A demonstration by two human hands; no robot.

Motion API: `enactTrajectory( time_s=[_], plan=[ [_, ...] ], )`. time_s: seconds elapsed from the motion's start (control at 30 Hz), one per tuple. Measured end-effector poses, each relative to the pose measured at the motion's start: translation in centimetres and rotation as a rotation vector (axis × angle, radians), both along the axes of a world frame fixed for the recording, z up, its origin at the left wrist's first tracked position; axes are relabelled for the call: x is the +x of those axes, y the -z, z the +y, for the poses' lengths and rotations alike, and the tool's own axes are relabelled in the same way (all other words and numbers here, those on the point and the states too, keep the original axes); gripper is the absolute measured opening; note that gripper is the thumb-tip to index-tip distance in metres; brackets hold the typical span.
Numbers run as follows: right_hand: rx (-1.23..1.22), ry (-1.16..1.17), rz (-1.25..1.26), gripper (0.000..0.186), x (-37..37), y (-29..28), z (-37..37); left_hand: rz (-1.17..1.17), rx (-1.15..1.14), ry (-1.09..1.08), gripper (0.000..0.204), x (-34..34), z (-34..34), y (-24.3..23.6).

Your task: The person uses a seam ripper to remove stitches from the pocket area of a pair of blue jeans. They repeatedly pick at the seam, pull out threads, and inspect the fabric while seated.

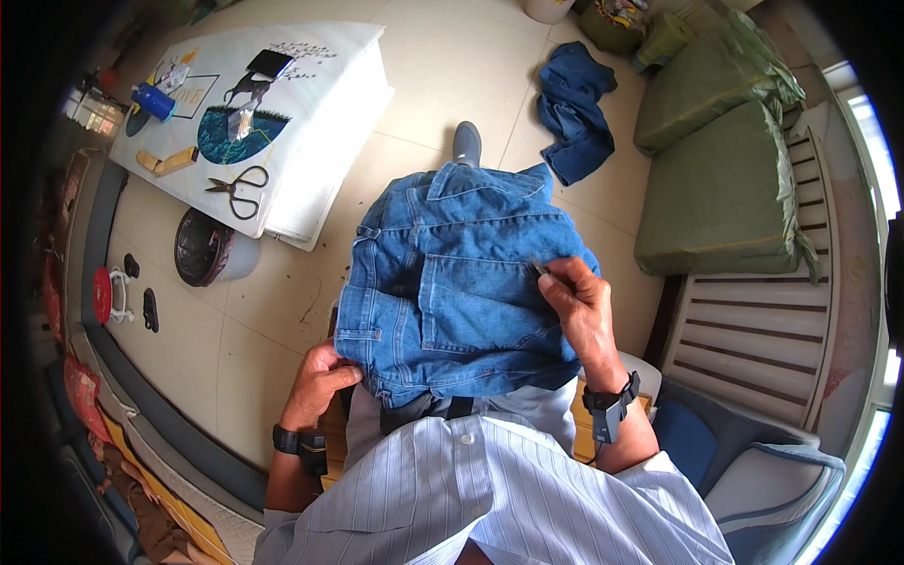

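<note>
Blue denim jeans (471,306) lie bunched across my lap, a stitched back pocket facing up and the waistband toward the left. My left hand (318,384) pinches the waistband edge at the near left corner. With thumb and fingers closed, my right hand (582,306) rests at the right end of the pocket. A small, thin, dark tip shows between its fingertips, too small to name. Under the denim, the far side of the cloth and most of my legs are hidden.
A white-covered table (353,85) at the far left bears black-handled scissors (241,192), a phone (270,63) and a blue object (153,102). Below it stands a waste bin (212,250). More denim (574,108) lies on the floor. Green cushions (716,202) sit on a slatted bench (753,325) at right.
</note>
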State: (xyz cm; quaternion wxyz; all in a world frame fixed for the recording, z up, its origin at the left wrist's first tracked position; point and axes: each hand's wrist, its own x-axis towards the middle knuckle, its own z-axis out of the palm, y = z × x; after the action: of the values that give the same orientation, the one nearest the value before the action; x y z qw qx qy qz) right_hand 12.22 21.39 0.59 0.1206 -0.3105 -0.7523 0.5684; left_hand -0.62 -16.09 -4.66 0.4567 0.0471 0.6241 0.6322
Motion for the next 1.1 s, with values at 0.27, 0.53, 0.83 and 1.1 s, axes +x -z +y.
enactTrajectory(
  time_s=[0.27, 0.53, 0.83, 1.1],
  plan=[
    [-0.660, 0.238, 0.303, 0.012, 1.0, 0.6, 2.0, -0.040, -0.075, 0.086, 0.030, -0.2, -1.7, 0.7],
    [-0.541, 0.030, 0.121, 0.021, 3.7, -1.0, 1.3, 0.043, -0.013, 0.043, 0.022, -0.1, -0.6, -2.7],
    [-0.365, -0.201, 0.014, 0.002, 4.2, -2.1, -0.8, -0.041, 0.350, -0.144, 0.036, 0.0, 0.5, -3.2],
    [-0.086, -0.448, -0.088, 0.027, 3.5, -3.0, -3.7, -0.050, 0.417, -0.191, 0.034, 0.0, 1.6, -4.2]
  ],
)
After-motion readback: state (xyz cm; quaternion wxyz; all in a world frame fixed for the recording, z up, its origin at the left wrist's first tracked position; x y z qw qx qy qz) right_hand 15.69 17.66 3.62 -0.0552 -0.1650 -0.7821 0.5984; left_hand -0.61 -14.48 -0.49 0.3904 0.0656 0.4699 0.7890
